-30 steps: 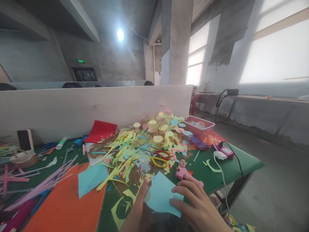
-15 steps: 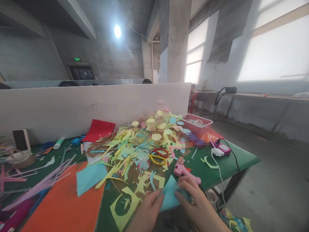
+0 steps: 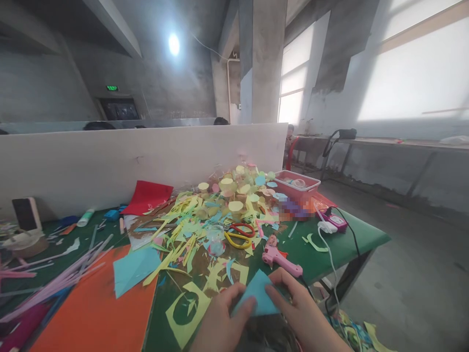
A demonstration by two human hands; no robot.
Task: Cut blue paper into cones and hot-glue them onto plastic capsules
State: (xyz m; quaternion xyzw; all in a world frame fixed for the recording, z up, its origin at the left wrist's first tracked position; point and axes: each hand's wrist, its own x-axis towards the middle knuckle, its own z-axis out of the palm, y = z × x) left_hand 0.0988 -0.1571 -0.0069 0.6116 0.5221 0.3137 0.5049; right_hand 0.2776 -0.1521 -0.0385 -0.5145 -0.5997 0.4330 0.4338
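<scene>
A piece of blue paper is held between both hands at the near edge of the table. My left hand pinches its left side, thumb on top. On the right side, my right hand grips it between thumb and fingers. Just beyond my right hand lies a pink glue gun. Scissors with red and yellow handles rest among the paper scraps. A yellow paper offcut with a round hole lies left of my left hand.
Paper scraps and paper-topped cups are heaped mid-table. Orange sheet, blue sheet and pink strips lie left. A pink basket, purple device and cables stand right. A white partition closes the back.
The blue paper has been turned and lifted slightly, and it now shows a straight lower edge. My left thumb has moved onto its face. The view has shifted slightly.
</scene>
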